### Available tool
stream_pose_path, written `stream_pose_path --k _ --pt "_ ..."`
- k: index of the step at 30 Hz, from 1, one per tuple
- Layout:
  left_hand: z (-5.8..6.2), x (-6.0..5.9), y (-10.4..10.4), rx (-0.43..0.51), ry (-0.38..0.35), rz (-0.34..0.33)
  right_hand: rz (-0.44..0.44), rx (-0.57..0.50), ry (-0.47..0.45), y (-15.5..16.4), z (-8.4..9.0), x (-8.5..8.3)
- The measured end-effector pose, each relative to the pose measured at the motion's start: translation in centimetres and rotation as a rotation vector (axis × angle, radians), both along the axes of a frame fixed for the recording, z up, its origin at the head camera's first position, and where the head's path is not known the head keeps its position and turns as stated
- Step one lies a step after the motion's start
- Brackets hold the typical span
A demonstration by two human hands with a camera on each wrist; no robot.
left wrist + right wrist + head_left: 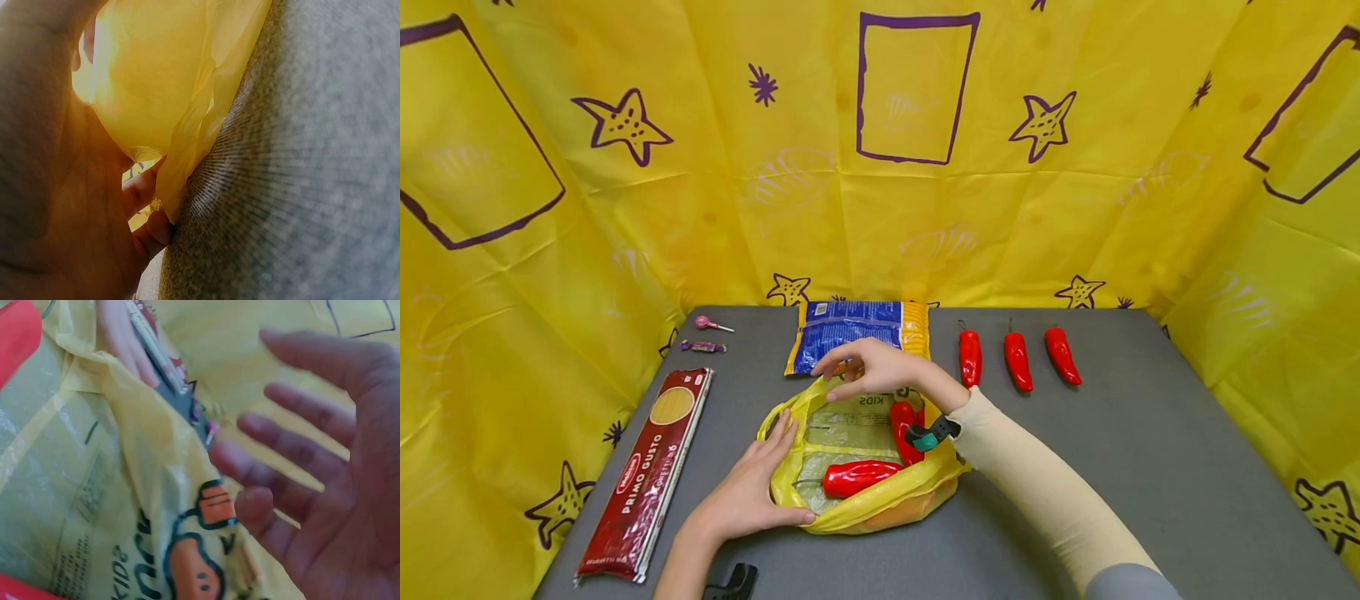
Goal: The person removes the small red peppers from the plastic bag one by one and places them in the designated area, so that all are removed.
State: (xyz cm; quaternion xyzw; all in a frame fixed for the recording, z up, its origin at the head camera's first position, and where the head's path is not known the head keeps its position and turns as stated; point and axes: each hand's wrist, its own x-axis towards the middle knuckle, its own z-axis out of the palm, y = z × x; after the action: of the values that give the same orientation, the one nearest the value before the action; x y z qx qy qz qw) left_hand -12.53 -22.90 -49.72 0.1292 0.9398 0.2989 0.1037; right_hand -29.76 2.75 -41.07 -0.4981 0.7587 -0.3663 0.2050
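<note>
Yellow cloth [910, 208] with starfish drawings surrounds a grey table [1150, 467]. Near its middle sits an open yellow bag [887, 510] with red peppers [859, 479] inside. At the bag's nine o'clock, the left hand [752, 483] touches the rim, fingers spread; above twelve o'clock, the right hand [880, 367] hangs, fingers loosely bent, gripping nothing. Beyond the bag lie a blue packet [850, 329] at twelve, three more peppers [1017, 358] at two, spaghetti [651, 475] at nine, sweets [703, 347] at ten.

Left hand [751, 487] shows thumb spread wide from fingers. Right hand [883, 367] shows fingers loosely bent; right forearm [1045, 487] angles inward.
</note>
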Motion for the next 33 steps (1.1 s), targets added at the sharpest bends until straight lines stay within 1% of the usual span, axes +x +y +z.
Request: stream_pose_path --k 3,5,10,13,16,21,24,29,33 --pt "0.0 0.0 0.0 0.001 -0.002 -0.001 0.076 0.01 -0.074 -0.7 -0.8 0.1" --pt "0.0 0.0 0.1 0.0 0.003 -0.005 0.117 0.018 -0.102 -1.1 -1.4 0.2" --pt "-0.1 0.0 0.0 0.002 0.026 -0.017 0.172 0.037 -0.14 -1.8 -2.9 0.4" --pt "0.0 0.0 0.0 0.008 0.03 -0.014 0.206 0.059 -0.184 -2.3 -3.8 0.5" --pt "0.0 0.0 0.0 0.008 0.028 -0.014 0.236 0.121 -0.22 -2.5 -4.3 0.7" --pt "0.1 -0.1 0.1 0.003 0.029 -0.017 0.277 0.271 -0.272 -2.4 -5.0 0.9" --pt "0.1 -0.1 0.1 0.003 0.029 -0.013 0.298 0.335 -0.314 -2.4 -5.2 1.0" --pt "-0.1 0.0 0.1 0.01 0.015 0.0 0.358 0.386 -0.332 -2.4 -4.9 1.3" --pt "-0.2 0.0 0.0 0.011 0.008 0.008 0.373 0.417 -0.355 -2.6 -4.8 1.6"
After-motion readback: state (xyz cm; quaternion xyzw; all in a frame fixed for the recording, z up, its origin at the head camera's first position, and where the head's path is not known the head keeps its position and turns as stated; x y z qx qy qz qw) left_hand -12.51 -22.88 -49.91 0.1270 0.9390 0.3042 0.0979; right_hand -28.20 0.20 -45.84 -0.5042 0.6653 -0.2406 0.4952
